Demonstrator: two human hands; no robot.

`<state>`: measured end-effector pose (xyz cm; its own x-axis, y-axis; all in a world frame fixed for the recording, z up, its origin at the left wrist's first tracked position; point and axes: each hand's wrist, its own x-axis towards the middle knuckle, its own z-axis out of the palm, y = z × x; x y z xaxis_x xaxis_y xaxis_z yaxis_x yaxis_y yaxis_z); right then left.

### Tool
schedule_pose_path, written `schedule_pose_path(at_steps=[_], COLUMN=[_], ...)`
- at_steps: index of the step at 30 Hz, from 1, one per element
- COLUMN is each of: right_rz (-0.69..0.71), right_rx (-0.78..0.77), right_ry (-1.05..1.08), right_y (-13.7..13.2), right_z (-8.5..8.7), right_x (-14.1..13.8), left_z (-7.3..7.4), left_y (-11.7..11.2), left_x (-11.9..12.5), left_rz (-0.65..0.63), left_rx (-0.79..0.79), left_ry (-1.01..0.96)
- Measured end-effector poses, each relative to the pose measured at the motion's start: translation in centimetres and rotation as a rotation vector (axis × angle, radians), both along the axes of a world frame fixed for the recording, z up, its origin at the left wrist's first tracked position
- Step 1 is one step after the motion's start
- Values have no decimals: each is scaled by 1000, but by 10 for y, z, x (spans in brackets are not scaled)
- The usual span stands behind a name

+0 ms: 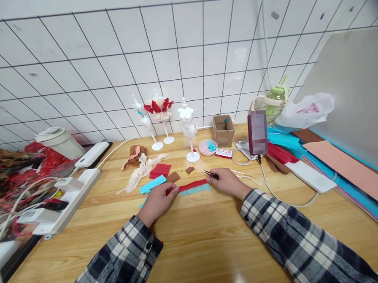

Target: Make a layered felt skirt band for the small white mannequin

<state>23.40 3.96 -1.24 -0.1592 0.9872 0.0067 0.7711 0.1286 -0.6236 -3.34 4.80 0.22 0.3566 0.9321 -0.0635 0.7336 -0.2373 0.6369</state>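
My left hand (158, 201) rests on the wooden table (194, 242), its fingers closed on the left end of a red fabric strip (193, 184) that lies over a light blue fringed strip (196, 190). My right hand (227, 182) is closed on small dark scissors or tweezers (209, 173), whose tips point left just above the red strip's right end. A blue fabric piece (152, 184), a brown scrap (173, 177) and a red square (160, 170) lie just beyond my left hand.
Three small white mannequin stands (188, 129) stand at the back, one dressed with red bows. A pink dish (208, 147), a cardboard box (223, 130), a phone on a stand (257, 132), cables, a power strip (68, 194) and coloured sheets (345, 167) surround the work area.
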Motion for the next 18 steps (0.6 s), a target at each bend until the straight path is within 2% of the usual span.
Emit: schedule_pose_path(at_steps=[2,3,7,10,12,13,15,17,18], right_rz=[-11,-22,-93,-190,-208,-171,-14,137,178], right_rx=[14,24,71,168,181,119,-147,-387,-449], right_ry=[100,146,225,295,449,552,736,802,794], right_y=[1,1,1,-6,-14,-18,-27,-34,-36], right_z=[0,1,4,11,16,19,22,21,19], right_x=[1,1,1,-6,-16,-22,-36,-48,-53], left_z=[4,6,14,15,15,15,15,15,15], left_y=[-4,-7,-19,-22,-22,-21,-21,-22,-23], left_x=[0,-1,1,4,6,7,8,9,10], left_rz=[9,6,-30,78,198,248,300,298,280], left_rx=[-49,-122,-540,-651,-678,-690,-710,-713,-710], left_ry=[-75,-129,-398,-658,-827,-896,-986,-1019,-1016])
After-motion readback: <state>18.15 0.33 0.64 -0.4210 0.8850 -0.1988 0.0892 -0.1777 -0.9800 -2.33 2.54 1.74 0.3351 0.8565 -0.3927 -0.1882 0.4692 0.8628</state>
